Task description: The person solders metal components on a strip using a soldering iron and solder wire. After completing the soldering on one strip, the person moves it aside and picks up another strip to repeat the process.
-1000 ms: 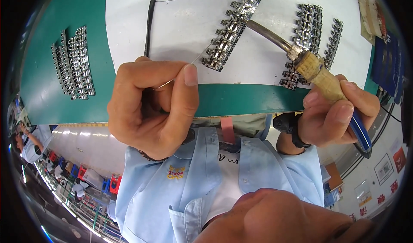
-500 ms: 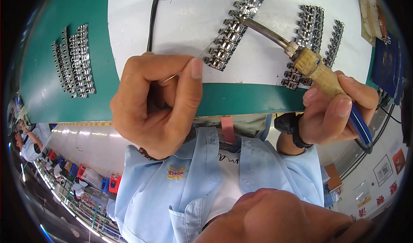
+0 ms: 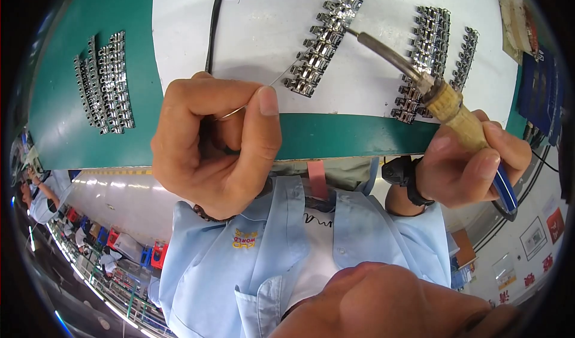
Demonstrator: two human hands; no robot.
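Observation:
A thin solder wire (image 3: 280,79) is pinched between the thumb and forefinger of my left hand (image 3: 218,140). Its free end points up to the lower left side of a row of shiny metal parts (image 3: 323,44). My right hand (image 3: 476,158) grips a soldering iron (image 3: 446,107) by its tan and blue handle. The iron's tip lies at the right edge of that row, around its middle; whether it touches cannot be told. White sheet (image 3: 251,32) lies under the row.
More metal rows (image 3: 428,44) lie at the right on the sheet, with a narrower row (image 3: 465,59) beside them. Other rows (image 3: 105,83) rest on the green tabletop (image 3: 66,110) at the left. A black cable (image 3: 215,26) runs behind my left hand.
The soldering iron has shifted a little to the right, its tip now at the row's edge. My left hand has drawn slightly back, and the solder wire's end with it.

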